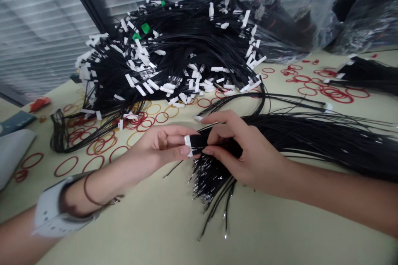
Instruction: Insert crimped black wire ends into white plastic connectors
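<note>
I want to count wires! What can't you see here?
Head view:
Middle of the wire bundle, hidden by the left hand and right hand.
Lower wires in the big pile, hidden by top wires.
Inside the clear plastic bag, blurred by shiny plastic.
Ends of the black wire bunch at top right, cut off by the right edge.

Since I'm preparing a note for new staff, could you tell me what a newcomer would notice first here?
The eye goes first to the large heap of thin black wires tipped with white plastic connectors at the back of the pale green table. In front of it, the left hand and right hand pinch a long black wire bundle near its white connector ends. Thin red rubber bands lie scattered across the table.
</note>
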Action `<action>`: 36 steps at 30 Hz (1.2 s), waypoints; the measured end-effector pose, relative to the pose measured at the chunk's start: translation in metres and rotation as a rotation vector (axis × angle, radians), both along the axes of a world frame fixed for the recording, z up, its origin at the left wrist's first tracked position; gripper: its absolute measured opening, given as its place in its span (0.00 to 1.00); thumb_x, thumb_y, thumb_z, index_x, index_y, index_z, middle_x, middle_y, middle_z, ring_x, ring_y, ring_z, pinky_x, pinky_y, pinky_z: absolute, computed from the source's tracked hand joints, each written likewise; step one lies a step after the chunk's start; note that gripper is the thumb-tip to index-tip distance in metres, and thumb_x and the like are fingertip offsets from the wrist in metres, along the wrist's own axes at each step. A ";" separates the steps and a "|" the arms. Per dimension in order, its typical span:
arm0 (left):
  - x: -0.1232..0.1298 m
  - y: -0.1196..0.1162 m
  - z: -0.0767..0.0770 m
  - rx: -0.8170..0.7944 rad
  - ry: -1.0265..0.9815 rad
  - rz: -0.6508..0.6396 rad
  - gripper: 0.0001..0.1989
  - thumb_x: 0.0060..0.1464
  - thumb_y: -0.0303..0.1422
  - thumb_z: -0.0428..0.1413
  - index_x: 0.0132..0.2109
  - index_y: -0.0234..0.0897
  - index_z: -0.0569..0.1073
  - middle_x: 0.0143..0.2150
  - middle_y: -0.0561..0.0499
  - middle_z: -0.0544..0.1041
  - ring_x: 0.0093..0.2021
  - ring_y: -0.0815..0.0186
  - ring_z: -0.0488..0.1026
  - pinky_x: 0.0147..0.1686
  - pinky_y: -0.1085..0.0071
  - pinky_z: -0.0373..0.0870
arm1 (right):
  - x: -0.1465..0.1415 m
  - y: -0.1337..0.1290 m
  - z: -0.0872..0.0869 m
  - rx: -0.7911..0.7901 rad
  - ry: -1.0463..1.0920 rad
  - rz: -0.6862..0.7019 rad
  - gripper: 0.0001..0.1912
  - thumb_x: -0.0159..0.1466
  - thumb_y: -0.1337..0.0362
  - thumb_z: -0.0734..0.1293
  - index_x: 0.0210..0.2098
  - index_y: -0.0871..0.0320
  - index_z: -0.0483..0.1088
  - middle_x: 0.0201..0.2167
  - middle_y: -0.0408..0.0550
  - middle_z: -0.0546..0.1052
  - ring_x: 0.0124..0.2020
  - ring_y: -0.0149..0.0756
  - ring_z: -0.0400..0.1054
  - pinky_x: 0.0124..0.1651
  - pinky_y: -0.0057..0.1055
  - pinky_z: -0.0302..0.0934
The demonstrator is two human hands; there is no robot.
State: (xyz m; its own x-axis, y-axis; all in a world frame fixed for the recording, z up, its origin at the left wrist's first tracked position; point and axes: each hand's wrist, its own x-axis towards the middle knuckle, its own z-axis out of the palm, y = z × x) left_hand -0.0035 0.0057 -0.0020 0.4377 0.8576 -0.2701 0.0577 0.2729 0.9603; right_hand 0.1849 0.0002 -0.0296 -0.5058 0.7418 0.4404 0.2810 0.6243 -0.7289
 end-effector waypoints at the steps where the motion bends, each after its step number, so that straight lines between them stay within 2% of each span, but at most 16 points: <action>1: 0.000 0.000 0.000 0.000 0.002 0.000 0.12 0.49 0.19 0.54 0.41 0.35 0.73 0.32 0.57 0.80 0.32 0.74 0.75 0.34 0.83 0.69 | 0.000 0.000 0.000 0.004 0.001 0.002 0.19 0.58 0.75 0.58 0.48 0.58 0.51 0.25 0.38 0.67 0.26 0.25 0.61 0.32 0.23 0.57; 8: -0.001 0.000 0.001 0.027 0.041 -0.046 0.11 0.50 0.21 0.55 0.40 0.35 0.73 0.33 0.55 0.79 0.33 0.73 0.74 0.35 0.82 0.68 | 0.000 0.000 0.001 -0.015 -0.042 0.046 0.20 0.58 0.76 0.57 0.48 0.58 0.51 0.25 0.38 0.67 0.28 0.24 0.62 0.33 0.22 0.56; 15: -0.003 0.003 -0.001 -0.005 -0.026 -0.008 0.11 0.48 0.22 0.57 0.40 0.36 0.74 0.32 0.53 0.80 0.32 0.70 0.76 0.34 0.79 0.71 | 0.000 0.000 -0.001 -0.031 0.040 -0.010 0.18 0.59 0.74 0.58 0.47 0.56 0.51 0.25 0.38 0.68 0.27 0.26 0.62 0.34 0.24 0.57; 22: -0.003 0.004 -0.001 -0.040 -0.044 0.002 0.10 0.47 0.23 0.58 0.39 0.37 0.75 0.31 0.51 0.80 0.30 0.71 0.77 0.29 0.83 0.70 | 0.000 0.001 0.000 -0.066 0.070 0.009 0.16 0.60 0.74 0.57 0.46 0.56 0.52 0.25 0.37 0.68 0.27 0.24 0.61 0.33 0.22 0.56; 26: -0.005 0.004 0.000 -0.052 -0.027 -0.005 0.11 0.48 0.24 0.58 0.41 0.34 0.74 0.31 0.49 0.80 0.31 0.70 0.76 0.30 0.81 0.70 | 0.001 -0.001 0.000 -0.093 0.080 0.028 0.12 0.60 0.73 0.56 0.42 0.55 0.51 0.26 0.38 0.68 0.27 0.25 0.61 0.33 0.23 0.56; 31: -0.005 0.004 0.000 -0.053 -0.029 -0.014 0.11 0.46 0.25 0.59 0.41 0.34 0.75 0.32 0.49 0.80 0.29 0.69 0.76 0.30 0.78 0.71 | -0.001 -0.002 -0.001 -0.038 0.140 -0.004 0.14 0.59 0.73 0.58 0.42 0.55 0.51 0.25 0.38 0.67 0.27 0.25 0.62 0.33 0.24 0.57; 36: -0.005 0.005 0.001 -0.062 -0.029 -0.013 0.11 0.44 0.26 0.60 0.39 0.34 0.75 0.29 0.50 0.79 0.27 0.71 0.75 0.26 0.81 0.69 | -0.001 -0.002 -0.002 0.040 0.155 -0.045 0.15 0.59 0.73 0.58 0.43 0.54 0.51 0.26 0.39 0.67 0.28 0.26 0.63 0.34 0.24 0.58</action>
State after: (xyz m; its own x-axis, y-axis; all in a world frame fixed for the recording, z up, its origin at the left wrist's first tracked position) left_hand -0.0084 0.0107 -0.0007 0.4569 0.8341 -0.3090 0.0336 0.3310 0.9430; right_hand 0.1838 -0.0023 -0.0318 -0.3964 0.7426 0.5399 0.1952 0.6428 -0.7408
